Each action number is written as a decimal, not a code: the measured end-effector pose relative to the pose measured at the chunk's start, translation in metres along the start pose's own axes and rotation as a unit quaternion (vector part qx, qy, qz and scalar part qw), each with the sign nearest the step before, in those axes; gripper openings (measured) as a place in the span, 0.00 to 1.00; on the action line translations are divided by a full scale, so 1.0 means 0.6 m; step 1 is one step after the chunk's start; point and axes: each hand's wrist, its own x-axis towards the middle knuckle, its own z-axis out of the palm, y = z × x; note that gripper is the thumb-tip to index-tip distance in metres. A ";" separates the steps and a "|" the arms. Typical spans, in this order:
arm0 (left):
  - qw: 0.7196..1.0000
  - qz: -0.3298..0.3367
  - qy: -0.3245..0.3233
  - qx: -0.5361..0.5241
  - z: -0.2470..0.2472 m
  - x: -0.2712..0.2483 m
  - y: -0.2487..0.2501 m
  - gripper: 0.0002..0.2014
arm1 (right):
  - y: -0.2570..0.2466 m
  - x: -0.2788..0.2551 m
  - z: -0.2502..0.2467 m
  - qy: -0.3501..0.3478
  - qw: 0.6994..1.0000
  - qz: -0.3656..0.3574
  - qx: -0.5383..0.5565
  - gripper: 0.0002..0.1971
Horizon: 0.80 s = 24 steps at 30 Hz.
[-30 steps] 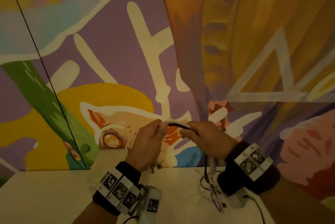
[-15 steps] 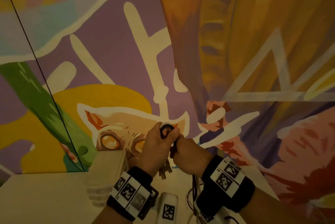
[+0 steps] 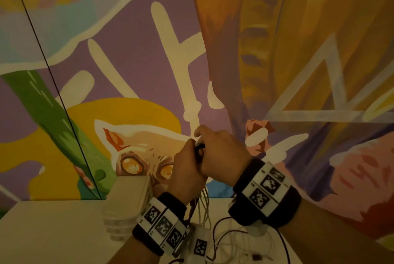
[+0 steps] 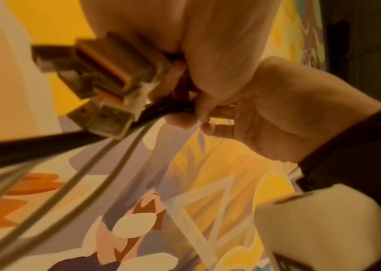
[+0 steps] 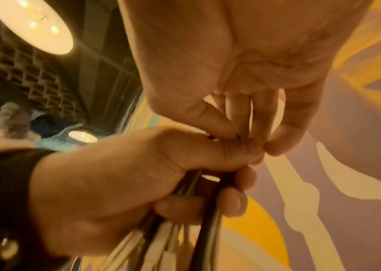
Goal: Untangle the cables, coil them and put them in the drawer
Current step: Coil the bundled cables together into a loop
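Note:
My left hand (image 3: 188, 157) is raised in front of the wall and grips a bundle of white and black cables (image 5: 203, 229) in its fist. Several USB plugs (image 4: 106, 78) stick out beside its fingers. My right hand (image 3: 213, 146) lies against the top of the left fist and pinches the black cable (image 3: 199, 147) there with thumb and fingertips (image 5: 238, 128). Loose ends of the bundle hang down (image 3: 203, 201) toward the white table (image 3: 53, 231). More tangled thin cables (image 3: 232, 240) lie on the table under my right wrist.
A small translucent plastic drawer unit (image 3: 125, 206) stands on the table just left of my left wrist, against the painted wall (image 3: 149, 71). The table's right edge runs below my right forearm.
My hands, apart a second ago with the cable stretched between them, have come together. The right hand has risen over the top of the left fist.

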 end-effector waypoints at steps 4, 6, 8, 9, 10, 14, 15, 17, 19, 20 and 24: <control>0.999 0.022 -0.009 -0.028 -0.011 -0.003 -0.004 0.15 | -0.011 0.001 0.004 0.026 0.999 -0.025 -0.020 0.23; 0.998 0.025 -0.020 -0.048 -0.014 -0.006 -0.010 0.17 | -0.016 -0.001 0.008 0.033 0.999 -0.035 -0.008 0.22; 0.997 0.019 -0.025 -0.067 -0.016 -0.006 -0.012 0.19 | -0.015 0.002 0.008 0.036 0.999 -0.037 0.013 0.22; 0.996 0.009 -0.031 -0.084 -0.018 -0.007 -0.012 0.19 | -0.012 0.003 0.006 0.028 0.999 -0.035 0.025 0.21; 0.993 -0.007 -0.044 -0.105 -0.022 -0.008 -0.010 0.20 | -0.009 0.006 0.002 0.013 0.999 -0.033 0.040 0.21; 0.960 -0.055 -0.191 -0.199 -0.051 -0.011 -0.004 0.14 | 0.002 0.018 -0.020 -0.049 0.995 -0.041 0.081 0.19; 0.948 -0.046 -0.234 -0.213 -0.058 -0.012 -0.003 0.11 | 0.002 0.019 -0.026 -0.058 0.994 -0.049 0.080 0.18; 0.922 -0.045 -0.294 -0.248 -0.068 -0.013 -0.003 0.10 | 0.001 0.020 -0.038 -0.080 0.991 -0.061 0.084 0.16; 0.909 -0.057 -0.319 -0.262 -0.071 -0.013 -0.002 0.11 | -0.003 0.022 -0.046 -0.099 0.989 -0.067 0.089 0.16; 0.908 -0.056 -0.323 -0.261 -0.071 -0.013 -0.004 0.11 | -0.005 0.023 -0.048 -0.106 0.988 -0.071 0.087 0.17; 0.930 -0.040 -0.302 -0.208 -0.069 -0.016 -0.018 0.10 | -0.012 0.020 -0.042 -0.116 0.986 -0.087 0.078 0.19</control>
